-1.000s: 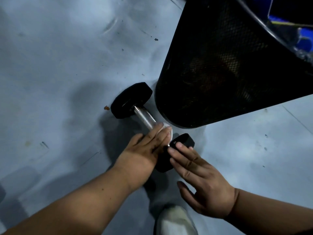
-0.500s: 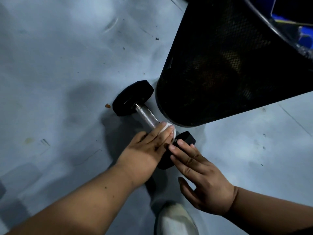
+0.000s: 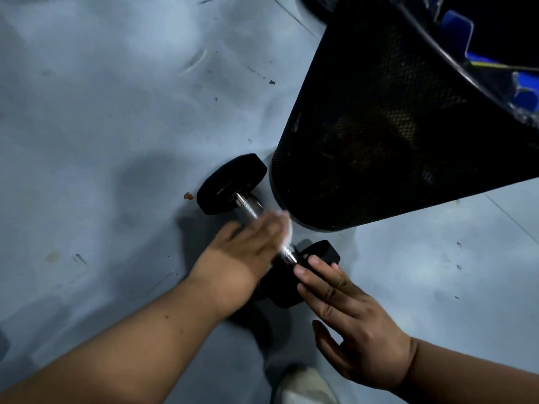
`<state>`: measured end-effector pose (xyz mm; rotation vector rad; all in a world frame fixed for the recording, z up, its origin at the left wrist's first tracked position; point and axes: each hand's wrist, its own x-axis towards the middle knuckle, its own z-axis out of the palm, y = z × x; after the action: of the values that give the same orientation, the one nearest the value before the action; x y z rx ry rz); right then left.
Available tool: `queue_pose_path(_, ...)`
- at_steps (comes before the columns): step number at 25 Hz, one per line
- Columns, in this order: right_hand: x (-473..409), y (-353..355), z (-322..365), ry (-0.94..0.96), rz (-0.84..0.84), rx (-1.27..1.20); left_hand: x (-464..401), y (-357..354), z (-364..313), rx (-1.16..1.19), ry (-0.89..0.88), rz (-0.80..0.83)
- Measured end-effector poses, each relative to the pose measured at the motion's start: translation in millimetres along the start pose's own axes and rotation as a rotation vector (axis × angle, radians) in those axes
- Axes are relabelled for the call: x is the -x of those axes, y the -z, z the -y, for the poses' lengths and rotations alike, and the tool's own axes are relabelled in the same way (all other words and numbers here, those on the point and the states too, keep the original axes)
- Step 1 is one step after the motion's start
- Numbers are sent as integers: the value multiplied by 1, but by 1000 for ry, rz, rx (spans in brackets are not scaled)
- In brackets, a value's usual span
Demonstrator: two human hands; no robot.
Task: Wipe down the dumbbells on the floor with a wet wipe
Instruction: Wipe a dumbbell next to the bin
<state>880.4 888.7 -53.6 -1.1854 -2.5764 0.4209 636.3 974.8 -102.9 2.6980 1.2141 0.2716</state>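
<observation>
Head camera: a dumbbell [image 3: 256, 228] is being kept on the grey floor [image 3: 102, 126], just beside a black mesh bin [image 3: 379, 126]. A white wet wipe [image 3: 287, 228] is being pressed onto its metal handle by the flat, blurred left hand [image 3: 242, 252]. The near black weight is being touched by the straight fingers of the right hand [image 3: 350, 316].

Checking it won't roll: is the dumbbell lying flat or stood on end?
Lying flat. The dumbbell has both black heads on the floor, its chrome bar level under the left hand and wipe.
</observation>
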Motion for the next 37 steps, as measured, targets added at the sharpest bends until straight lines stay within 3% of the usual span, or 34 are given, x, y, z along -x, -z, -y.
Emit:
queue_pose_path(3, 0, -1, 1, -2, 7, 0, -11, 9, -1, 40, 138, -6)
queue_pose_path(6, 0, 0, 3, -8, 11, -4, 0, 3, -34, 50, -32, 88)
queue_pose_path(8, -1, 1, 3, -11, 9, -3, 3, 4, -21, 29, -103, 30)
queue_pose_path(12, -1, 1, 3, -12, 9, -5, -13, 13, 17, -37, 144, -71)
queue_pose_path(15, 0, -1, 5, -16, 11, 6, -9, 9, -22, 4, 22, 119)
queue_pose_path(17, 0, 1, 5, -17, 12, 3, -2, 17, -33, 28, -80, 101)
queue_pose_path(19, -1, 2, 4, -13, 13, 6, -8, 15, -9, 33, -14, 122)
queue_pose_path(22, 0, 1, 5, -9, 19, 12, -25, 25, 12, 75, 215, 5)
queue_pose_path(23, 0, 1, 6, -12, 19, 12, -26, 22, 3, 54, 223, 77)
queue_pose_path(26, -2, 3, 6, -19, 30, 7, -4, 7, -27, 74, 36, 216)
queue_pose_path(30, -5, 10, 3, -11, 65, -30, 0, 14, -20, 49, -47, 196)
queue_pose_path(32, -6, 15, 2, -10, 89, -41, -9, 29, -5, 5, 11, 291)
queue_pose_path(37, -7, 19, 2, -1, 132, 4, -18, 28, 17, 22, 245, 262)
